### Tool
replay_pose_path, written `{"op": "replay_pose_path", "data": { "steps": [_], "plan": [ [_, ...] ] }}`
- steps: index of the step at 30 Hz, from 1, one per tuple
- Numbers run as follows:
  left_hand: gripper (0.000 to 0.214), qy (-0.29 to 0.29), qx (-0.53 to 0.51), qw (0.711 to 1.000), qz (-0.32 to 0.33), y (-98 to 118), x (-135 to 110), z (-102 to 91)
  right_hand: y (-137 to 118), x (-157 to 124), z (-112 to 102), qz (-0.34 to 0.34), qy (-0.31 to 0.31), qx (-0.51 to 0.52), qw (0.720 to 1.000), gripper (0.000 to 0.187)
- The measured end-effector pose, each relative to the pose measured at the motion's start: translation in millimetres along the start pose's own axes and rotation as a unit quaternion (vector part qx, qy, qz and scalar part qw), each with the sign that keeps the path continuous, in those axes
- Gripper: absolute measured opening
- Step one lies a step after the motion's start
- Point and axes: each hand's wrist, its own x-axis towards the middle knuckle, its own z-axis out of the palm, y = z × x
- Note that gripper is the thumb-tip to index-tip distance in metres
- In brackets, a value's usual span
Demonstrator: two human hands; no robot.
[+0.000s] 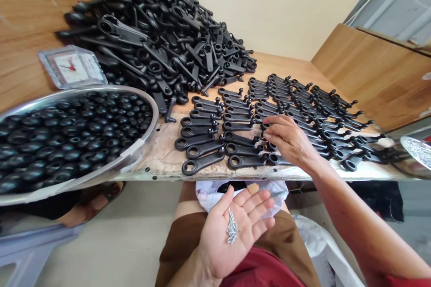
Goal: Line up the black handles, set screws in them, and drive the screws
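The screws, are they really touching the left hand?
Touching: the head view shows the screws lying in a little heap on the open left hand.

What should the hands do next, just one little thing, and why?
Perhaps the right hand should press gently down at the black handles, because it is already over their rows with its fingers bent. I can't see whether it pinches anything. The left hand can wait, I think: it lies open, palm up, with a little pile of metal pins.
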Motion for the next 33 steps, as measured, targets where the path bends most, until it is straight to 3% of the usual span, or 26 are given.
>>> {"op": "replay_pose_path", "data": {
  "steps": [8,17,24,31,33],
  "plan": [
    [0.053,0.038,-0.006,0.999,0.004,6.3,0.0,-2.7,9.9,13.5,10.4,-0.009,-0.073,-0.022,0.997,0.024],
    [0.051,0.078,-0.003,0.997,0.013,5.4,0.7,-3.3,7.4,18.1,6.8,-0.012,-0.107,-0.068,0.992,0.027],
    [0.052,0.087,0.003,0.996,0.009,5.6,3.2,-4.4,-9.8,26.9,4.0,0.082,-0.206,-0.128,0.967,0.019],
    [0.052,0.086,0.009,0.996,0.012,5.3,1.9,-4.6,-3.8,39.6,7.0,0.124,-0.2,-0.136,0.962,0.021],
    [0.053,0.079,0.008,0.997,0.015,5.2,1.6,-2.3,-4.3,34.5,3.7,0.089,-0.17,-0.115,0.975,0.021]
  ]
}}
